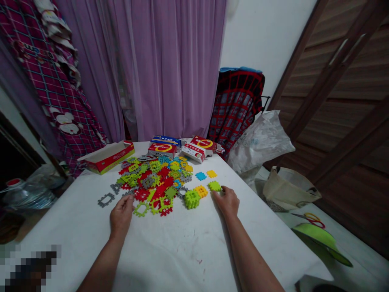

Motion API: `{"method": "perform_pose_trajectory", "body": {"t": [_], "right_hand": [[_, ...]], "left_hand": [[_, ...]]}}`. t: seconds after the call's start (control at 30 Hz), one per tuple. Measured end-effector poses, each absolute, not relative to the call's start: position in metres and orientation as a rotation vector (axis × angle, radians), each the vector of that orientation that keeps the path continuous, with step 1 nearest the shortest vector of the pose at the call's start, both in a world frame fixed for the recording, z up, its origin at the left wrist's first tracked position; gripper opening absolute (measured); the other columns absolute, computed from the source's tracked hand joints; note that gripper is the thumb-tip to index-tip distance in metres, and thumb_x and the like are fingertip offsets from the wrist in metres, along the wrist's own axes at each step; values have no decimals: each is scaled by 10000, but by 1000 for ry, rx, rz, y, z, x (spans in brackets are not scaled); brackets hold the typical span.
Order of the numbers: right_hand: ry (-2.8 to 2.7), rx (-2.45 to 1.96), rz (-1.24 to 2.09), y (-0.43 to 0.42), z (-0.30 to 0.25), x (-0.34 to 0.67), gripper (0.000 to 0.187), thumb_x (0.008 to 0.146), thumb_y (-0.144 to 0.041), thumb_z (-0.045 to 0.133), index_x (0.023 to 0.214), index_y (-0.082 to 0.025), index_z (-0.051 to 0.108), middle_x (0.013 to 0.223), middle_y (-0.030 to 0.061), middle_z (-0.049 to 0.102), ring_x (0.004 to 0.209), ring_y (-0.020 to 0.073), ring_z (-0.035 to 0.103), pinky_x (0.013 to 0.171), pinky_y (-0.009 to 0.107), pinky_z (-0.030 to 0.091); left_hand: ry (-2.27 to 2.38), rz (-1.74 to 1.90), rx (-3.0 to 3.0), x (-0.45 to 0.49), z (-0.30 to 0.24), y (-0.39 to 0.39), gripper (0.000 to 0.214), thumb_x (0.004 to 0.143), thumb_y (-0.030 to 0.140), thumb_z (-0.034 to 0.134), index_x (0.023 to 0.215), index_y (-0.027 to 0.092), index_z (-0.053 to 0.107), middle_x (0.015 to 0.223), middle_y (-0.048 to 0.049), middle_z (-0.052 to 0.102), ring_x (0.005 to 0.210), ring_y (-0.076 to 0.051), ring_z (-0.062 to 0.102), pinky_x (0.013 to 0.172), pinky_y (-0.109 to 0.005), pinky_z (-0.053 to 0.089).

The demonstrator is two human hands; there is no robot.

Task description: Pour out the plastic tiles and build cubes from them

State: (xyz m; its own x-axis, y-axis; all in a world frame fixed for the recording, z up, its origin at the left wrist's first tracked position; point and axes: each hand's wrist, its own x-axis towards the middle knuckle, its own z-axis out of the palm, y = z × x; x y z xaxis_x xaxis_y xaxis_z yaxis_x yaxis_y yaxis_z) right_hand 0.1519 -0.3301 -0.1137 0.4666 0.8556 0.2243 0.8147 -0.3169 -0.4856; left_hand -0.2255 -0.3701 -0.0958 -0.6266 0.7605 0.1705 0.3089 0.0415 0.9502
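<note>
A heap of flat plastic building tiles (pixel 154 178) in red, green, yellow, grey and blue lies on the white table (pixel 170 251). My left hand (pixel 121 213) rests at the heap's near left edge, fingers curled on a grey tile (pixel 129 194). My right hand (pixel 226 200) lies to the right of the heap, its fingertips touching a loose green tile (pixel 214 186). A built green cube (pixel 192 199) with a yellow tile (pixel 201 190) beside it stands between my hands. A blue tile (pixel 200 175) and another yellow tile (pixel 212 173) lie apart.
Red and blue cardboard boxes (pixel 165 149) line the table's far edge, with an open box (pixel 106 156) at the left. A grey frame tile (pixel 106 200) lies alone. A plastic bag (pixel 261 140), a chair with plaid cloth (pixel 237 105) and a cloth bag (pixel 288 188) stand at the right.
</note>
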Motion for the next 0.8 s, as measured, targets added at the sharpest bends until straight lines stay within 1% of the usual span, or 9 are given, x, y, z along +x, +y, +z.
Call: {"method": "perform_pose_trajectory", "body": {"t": [0.13,0.27,0.43,0.6,0.8], "right_hand": [[-1385,-2200,107,-330,-112,151,525,830,-495,571,1244,-172,603,1162,113,654,1104,258,579,891,365,409],[-1404,-2260,81,-330,-108,148,586,829,-530,566,1280,-155,581,1181,125,640,1117,271,571,893,381,416],[-1440,-2355,49,-330,-101,144,525,847,-531,532,1219,-174,631,1187,141,629,1100,278,575,873,391,425],[-1453,-2385,47,-331,-99,143,537,843,-538,526,1222,-173,630,1186,144,632,1099,286,576,873,401,433],[-1449,-2371,74,-330,-102,145,620,819,-585,522,1251,-149,611,1208,167,622,1113,310,574,902,433,435]], "left_hand": [[1958,1594,1072,-228,-100,-368,542,636,619,549,889,169,712,606,-5,658,603,-189,617,612,-296,501],[1971,1586,1085,-230,-103,-368,522,636,611,553,878,178,714,668,-20,696,625,-194,633,637,-303,510],[1969,1587,1102,-230,-106,-367,511,651,612,559,879,184,717,693,-20,710,617,-189,636,623,-296,513],[1914,1603,1134,-228,-107,-368,499,680,607,557,883,182,722,732,-31,720,611,-180,633,593,-284,520],[1925,1583,1232,-228,-116,-363,420,721,541,554,891,198,726,673,-5,688,622,-169,630,608,-267,514]]}}
